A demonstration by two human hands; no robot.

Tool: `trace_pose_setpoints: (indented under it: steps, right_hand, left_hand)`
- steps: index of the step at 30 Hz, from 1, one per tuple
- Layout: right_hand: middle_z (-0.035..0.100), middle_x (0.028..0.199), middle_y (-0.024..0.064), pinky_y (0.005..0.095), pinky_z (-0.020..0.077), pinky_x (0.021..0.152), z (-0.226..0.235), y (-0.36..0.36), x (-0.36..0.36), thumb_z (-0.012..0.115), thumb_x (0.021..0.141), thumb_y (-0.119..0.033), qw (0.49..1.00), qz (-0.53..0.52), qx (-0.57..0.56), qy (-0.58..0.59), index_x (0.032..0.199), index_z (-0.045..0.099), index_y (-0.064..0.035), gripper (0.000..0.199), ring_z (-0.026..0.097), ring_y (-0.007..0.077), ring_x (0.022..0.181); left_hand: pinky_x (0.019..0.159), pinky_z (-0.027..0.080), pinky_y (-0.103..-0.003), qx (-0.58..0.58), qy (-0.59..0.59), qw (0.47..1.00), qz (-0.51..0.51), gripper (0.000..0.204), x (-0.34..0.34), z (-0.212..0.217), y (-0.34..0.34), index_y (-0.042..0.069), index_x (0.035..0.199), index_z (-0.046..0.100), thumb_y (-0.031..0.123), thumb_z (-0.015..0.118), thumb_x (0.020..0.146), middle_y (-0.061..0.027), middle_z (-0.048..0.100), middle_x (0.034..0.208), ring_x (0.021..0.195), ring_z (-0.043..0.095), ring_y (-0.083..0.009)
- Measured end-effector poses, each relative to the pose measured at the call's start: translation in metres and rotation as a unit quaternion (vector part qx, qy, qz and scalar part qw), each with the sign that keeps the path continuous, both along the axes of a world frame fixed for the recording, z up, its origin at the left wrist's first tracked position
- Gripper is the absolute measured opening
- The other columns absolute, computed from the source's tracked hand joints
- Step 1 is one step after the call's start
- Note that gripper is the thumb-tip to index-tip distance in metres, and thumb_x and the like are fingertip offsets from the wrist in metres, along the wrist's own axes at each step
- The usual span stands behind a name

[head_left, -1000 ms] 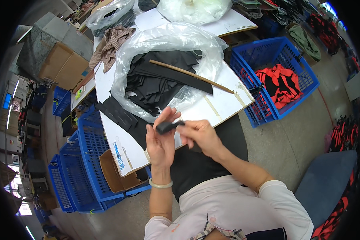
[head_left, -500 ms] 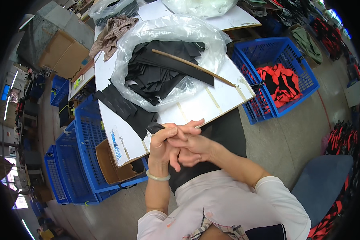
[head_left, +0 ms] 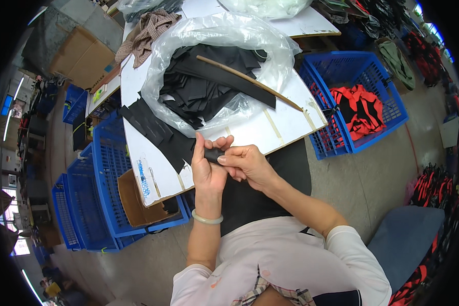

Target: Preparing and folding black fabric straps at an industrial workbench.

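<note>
At frame centre, the left hand [head_left: 209,171] and right hand [head_left: 246,163] meet on a fabric piece [head_left: 213,153], below the plastic bag [head_left: 214,71] on the board [head_left: 285,120]; crates [head_left: 359,109] at right, more crates [head_left: 92,194] at left.

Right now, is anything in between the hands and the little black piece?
No. Both hands already touch it: the left hand and the right hand pinch the small black fabric piece directly, above the white table edge. Nothing visible comes between them.

Left hand [head_left: 207,168] and right hand [head_left: 246,163] pinch a small black fabric piece [head_left: 214,153] beside the white table [head_left: 250,130].
</note>
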State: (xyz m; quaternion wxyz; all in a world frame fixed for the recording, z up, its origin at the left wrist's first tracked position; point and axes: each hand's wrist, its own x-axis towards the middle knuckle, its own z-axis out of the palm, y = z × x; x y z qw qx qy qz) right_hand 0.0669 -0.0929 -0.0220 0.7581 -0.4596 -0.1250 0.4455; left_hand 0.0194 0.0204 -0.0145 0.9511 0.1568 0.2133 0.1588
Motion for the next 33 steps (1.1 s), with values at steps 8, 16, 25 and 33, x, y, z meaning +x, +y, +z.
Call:
trace_pose_setpoints:
  steps: [8, 16, 25, 33]
  right_hand:
    - [0.052, 0.058, 0.0051, 0.0307, 0.0408, 0.042, -0.013, 0.003, -0.01, 0.063, 0.078, -0.011, 0.718, -0.201, -0.139, -0.652, 0.073, 0.061, -0.0063, 0.007, 0.054, 0.0196, 0.047]
    - [0.057, 0.064, 0.0089, 0.0381, 0.043, 0.04, -0.003, -0.011, -0.003, 0.058, 0.076, -0.009, 0.645, 0.067, -0.26, -0.716, 0.105, 0.051, -0.0103, 0.03, 0.06, 0.0278, 0.049]
    - [0.06, 0.059, 0.0122, 0.0435, 0.0437, 0.045, 0.002, 0.014, 0.003, 0.056, 0.078, -0.014, 0.682, 0.078, -0.214, -0.695, 0.102, 0.053, -0.0136, 0.024, 0.062, 0.0292, 0.053]
    - [0.059, 0.057, 0.0145, 0.0411, 0.0449, 0.042, -0.011, 0.013, -0.001, 0.056, 0.075, -0.009, 0.655, 0.077, -0.23, -0.716, 0.089, 0.049, -0.0047, 0.016, 0.06, 0.0308, 0.048]
  left_hand:
    - [0.082, 0.049, -0.042, 0.016, 0.038, 0.999, 0.031, 0.032, 0.001, -0.001, -0.004, 0.009, 0.069, 0.049, 0.031, 0.055, 0.091, -0.0148, 0.059, 0.065, 0.08, 0.063, -0.0341]
    - [0.082, 0.05, -0.043, 0.097, 0.13, 0.987, 0.014, 0.025, 0.007, -0.016, 0.003, 0.007, 0.069, 0.049, 0.022, 0.058, 0.088, -0.0112, 0.053, 0.054, 0.075, 0.064, -0.0377]
    - [0.094, 0.042, -0.043, -0.038, 0.092, 0.995, -0.017, 0.032, -0.003, -0.009, 0.027, 0.007, 0.066, 0.052, 0.029, 0.055, 0.089, -0.0145, 0.057, 0.063, 0.089, 0.06, -0.0378]
    - [0.097, 0.04, -0.046, -0.018, 0.064, 0.997, -0.033, 0.028, 0.001, -0.029, 0.01, 0.008, 0.063, 0.048, 0.019, 0.057, 0.086, -0.0137, 0.057, 0.06, 0.1, 0.058, -0.0435]
